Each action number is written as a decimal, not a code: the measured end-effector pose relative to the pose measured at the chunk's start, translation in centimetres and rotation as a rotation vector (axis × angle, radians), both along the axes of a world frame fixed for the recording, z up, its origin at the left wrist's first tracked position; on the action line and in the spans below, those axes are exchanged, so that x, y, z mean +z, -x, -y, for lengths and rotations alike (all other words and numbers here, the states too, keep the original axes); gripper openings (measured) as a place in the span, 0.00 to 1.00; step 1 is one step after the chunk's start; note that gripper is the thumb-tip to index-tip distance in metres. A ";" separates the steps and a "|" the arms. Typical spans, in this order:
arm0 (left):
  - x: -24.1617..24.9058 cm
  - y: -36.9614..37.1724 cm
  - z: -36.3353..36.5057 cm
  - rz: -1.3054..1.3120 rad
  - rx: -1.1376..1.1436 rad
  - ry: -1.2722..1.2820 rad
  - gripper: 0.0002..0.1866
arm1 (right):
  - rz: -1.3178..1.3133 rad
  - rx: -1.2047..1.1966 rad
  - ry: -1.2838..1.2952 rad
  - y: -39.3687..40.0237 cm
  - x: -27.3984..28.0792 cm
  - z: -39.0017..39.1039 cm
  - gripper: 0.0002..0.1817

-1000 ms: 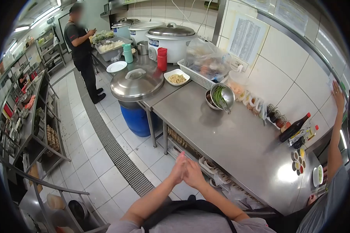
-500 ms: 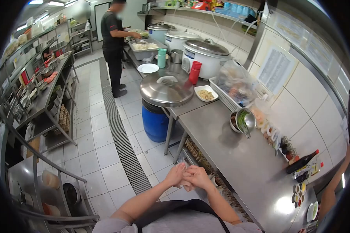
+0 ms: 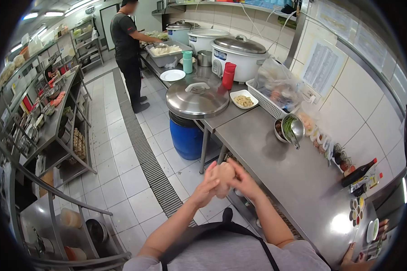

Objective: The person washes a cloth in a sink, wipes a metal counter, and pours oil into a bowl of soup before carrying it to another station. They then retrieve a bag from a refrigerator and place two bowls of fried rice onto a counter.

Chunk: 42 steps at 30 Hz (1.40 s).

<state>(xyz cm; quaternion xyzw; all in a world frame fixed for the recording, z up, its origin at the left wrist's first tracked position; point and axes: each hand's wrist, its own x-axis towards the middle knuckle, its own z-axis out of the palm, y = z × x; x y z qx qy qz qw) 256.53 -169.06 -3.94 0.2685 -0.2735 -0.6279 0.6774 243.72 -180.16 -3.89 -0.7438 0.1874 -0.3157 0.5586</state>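
Note:
In front of my waist, over the floor by the counter's edge, I hold a pale, pinkish, crumpled wad [image 3: 224, 179] between both hands. It looks soft and thin, but its material is too blurred to name. My left hand [image 3: 203, 189] presses against it from the left, fingers bent along its side. On the other side my right hand [image 3: 246, 183] grips it, with its index finger raised along the top. The steel counter [image 3: 262, 149] lies just beyond and to the right of my hands.
A steel bowl with green vegetables [image 3: 288, 128] and a square dish of food [image 3: 244, 99] stand on the counter. A large lid [image 3: 196, 101] covers a blue barrel [image 3: 185, 140]. Farther back, a person [image 3: 126, 49] works at a tray [image 3: 167, 50]. Another person's hand [image 3: 348, 257] rests at lower right.
My hands have risen and parted somewhat, exposing more of the pale wad. The view has shifted slightly. At the right, the other person's arm has moved down to the counter.

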 end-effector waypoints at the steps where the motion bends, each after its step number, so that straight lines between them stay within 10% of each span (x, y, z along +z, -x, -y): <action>1: 0.3 0.3 0.4 -0.036 -0.083 -0.054 0.40 | -0.122 0.004 0.332 0.0 0.4 -1.1 0.22; 4: -0.4 0.6 1.6 0.160 -0.277 0.035 0.43 | -0.020 -0.249 0.396 1.0 -2.6 -0.3 0.23; 5: 0.7 1.0 1.5 0.257 -0.315 0.067 0.41 | 0.079 -0.219 -0.095 1.8 -2.3 -0.2 0.21; 10: 0.3 1.5 0.7 0.433 -0.497 0.043 0.29 | 0.157 -0.553 0.114 11.1 -3.7 7.1 0.21; 13: -1.0 1.1 0.7 0.475 -0.347 -0.117 0.22 | -0.286 -0.893 0.136 16.2 2.8 6.7 0.19; 18: -2.3 1.4 1.9 0.461 -0.331 -0.224 0.19 | -1.010 -0.900 0.263 24.9 -7.2 11.3 0.27; 20: -2.6 2.1 2.7 0.464 -0.329 -0.256 0.18 | -1.284 -1.312 0.516 21.6 -9.4 10.1 0.33; 28: -4.0 4.8 6.7 0.508 -0.415 -0.392 0.18 | -0.846 -0.650 0.591 12.2 -8.0 7.8 0.31; 33: -4.5 4.8 11.3 0.527 -0.374 -0.388 0.17 | -0.208 -1.053 0.525 15.2 -4.5 16.3 0.32; 42: -5.2 6.9 24.4 0.683 -0.208 -0.281 0.14 | -0.611 -0.846 0.483 16.7 -2.0 26.0 0.12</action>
